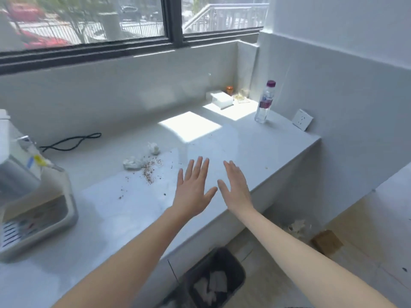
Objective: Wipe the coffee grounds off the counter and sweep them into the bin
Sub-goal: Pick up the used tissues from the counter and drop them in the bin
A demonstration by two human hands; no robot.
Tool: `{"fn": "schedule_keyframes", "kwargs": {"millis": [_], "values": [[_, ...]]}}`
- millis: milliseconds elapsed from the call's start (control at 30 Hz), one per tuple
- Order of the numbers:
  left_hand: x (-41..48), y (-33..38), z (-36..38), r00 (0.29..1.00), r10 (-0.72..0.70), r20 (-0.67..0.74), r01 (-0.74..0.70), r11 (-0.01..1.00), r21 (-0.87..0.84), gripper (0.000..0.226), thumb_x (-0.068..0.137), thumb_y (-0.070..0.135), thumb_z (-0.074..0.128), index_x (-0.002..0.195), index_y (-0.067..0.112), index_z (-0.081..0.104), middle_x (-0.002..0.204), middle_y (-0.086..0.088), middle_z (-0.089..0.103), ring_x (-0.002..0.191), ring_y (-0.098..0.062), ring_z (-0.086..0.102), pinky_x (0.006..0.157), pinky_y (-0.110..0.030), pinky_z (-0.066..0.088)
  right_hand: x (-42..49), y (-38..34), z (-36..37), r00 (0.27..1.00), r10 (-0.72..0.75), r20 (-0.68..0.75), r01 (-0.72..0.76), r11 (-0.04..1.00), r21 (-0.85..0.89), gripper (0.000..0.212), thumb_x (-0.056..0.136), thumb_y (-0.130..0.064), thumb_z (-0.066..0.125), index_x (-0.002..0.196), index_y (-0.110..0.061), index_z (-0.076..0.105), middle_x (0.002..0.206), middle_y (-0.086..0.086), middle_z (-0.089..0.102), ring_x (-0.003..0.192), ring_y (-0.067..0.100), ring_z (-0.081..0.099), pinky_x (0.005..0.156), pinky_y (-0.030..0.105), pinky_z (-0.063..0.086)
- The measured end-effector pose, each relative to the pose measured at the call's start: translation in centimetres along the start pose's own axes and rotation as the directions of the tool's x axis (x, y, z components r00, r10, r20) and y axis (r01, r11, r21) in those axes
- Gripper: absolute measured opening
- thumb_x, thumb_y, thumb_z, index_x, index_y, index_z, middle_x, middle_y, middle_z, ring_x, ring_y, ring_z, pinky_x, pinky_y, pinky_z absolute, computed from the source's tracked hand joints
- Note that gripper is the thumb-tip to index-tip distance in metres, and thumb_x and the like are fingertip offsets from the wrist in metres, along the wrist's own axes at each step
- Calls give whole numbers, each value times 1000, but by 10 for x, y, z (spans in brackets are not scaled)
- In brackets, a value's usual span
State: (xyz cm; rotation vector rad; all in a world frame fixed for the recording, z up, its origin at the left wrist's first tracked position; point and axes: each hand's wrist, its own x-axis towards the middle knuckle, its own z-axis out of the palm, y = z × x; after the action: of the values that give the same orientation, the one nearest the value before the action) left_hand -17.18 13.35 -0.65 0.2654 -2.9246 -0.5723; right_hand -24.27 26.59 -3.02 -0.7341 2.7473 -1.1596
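Note:
Brown coffee grounds [150,172] lie scattered on the pale counter [278,150], with stray specks toward the front. Two crumpled white tissues rest beside them: one [132,163] touching the pile's left side, another [154,148] just behind. My left hand [193,187] hovers flat over the counter, fingers spread, to the right of the grounds. My right hand [236,185] is stretched out next to it, also flat and holding nothing. A dark bin [238,272] with white paper inside stands on the floor below the counter's front edge.
A coffee machine [33,207] occupies the counter's left end, with a black cable [73,141] behind it. At the far right stand a water bottle [265,102], a white box [220,98] and a wall socket [302,120]. A cardboard piece [327,242] lies on the floor.

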Motion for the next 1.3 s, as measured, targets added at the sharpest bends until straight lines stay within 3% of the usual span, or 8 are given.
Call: {"fn": "schedule_keyframes", "kwargs": {"millis": [133,400,533,667,900,1100,1200,1300], "values": [[-6,-37,-38,994,-81,-76,84,996,33,75,95,50,35,149,28,-11,159,7,-14,147,-17,-14,117,-43,-9,22,-34,20,980,-135,149,146,987,-63,61,99,-42,36,151,-30,7,161,-10,0,147,11,-7,119,36,4],[5,-129,-68,960,-275,-59,279,956,87,77,94,50,38,150,24,-8,160,4,-10,147,-21,-10,117,-47,-5,65,-76,77,933,-178,312,216,972,-92,62,99,-42,37,152,-27,8,161,-6,2,148,15,-3,119,36,5],[17,-170,-60,940,-340,12,338,938,73,73,96,45,37,150,23,-6,160,1,-10,148,-21,-7,117,-46,0,98,-87,105,908,-159,388,205,975,-81,62,99,-39,40,152,-23,13,161,-4,5,147,15,3,119,35,9],[26,-207,-46,927,-363,94,355,931,88,69,98,37,37,151,22,-5,161,-1,-7,148,-21,-2,118,-44,3,137,-94,138,881,-64,469,70,998,6,63,98,-34,44,152,-17,15,161,-1,7,147,14,7,118,33,10],[52,-252,-20,902,-407,140,403,913,57,62,96,32,44,149,18,15,160,-3,6,147,-22,6,118,-44,11,192,-94,192,889,-25,457,8,999,39,54,98,-20,40,149,-12,22,158,5,21,145,21,18,117,35,17],[85,-277,-3,924,-375,77,375,927,17,55,92,24,50,143,20,31,156,-1,23,144,-18,18,115,-43,18,231,-89,221,915,-35,402,46,999,-16,53,96,-15,40,148,-18,27,161,4,8,145,24,15,111,39,25],[99,-285,7,916,-399,37,400,915,-40,46,92,26,53,136,21,41,148,3,35,141,-15,24,116,-44,12,250,-85,228,923,-37,382,65,996,-61,47,97,-17,40,144,-17,37,158,7,19,142,26,23,111,41,28],[107,-291,18,902,-432,0,431,900,-61,36,90,27,54,125,23,50,133,8,50,131,-13,36,115,-41,10,265,-82,231,934,-51,353,98,989,-115,35,95,-17,44,128,-15,57,142,9,48,129,28,44,101,37,38]]}}
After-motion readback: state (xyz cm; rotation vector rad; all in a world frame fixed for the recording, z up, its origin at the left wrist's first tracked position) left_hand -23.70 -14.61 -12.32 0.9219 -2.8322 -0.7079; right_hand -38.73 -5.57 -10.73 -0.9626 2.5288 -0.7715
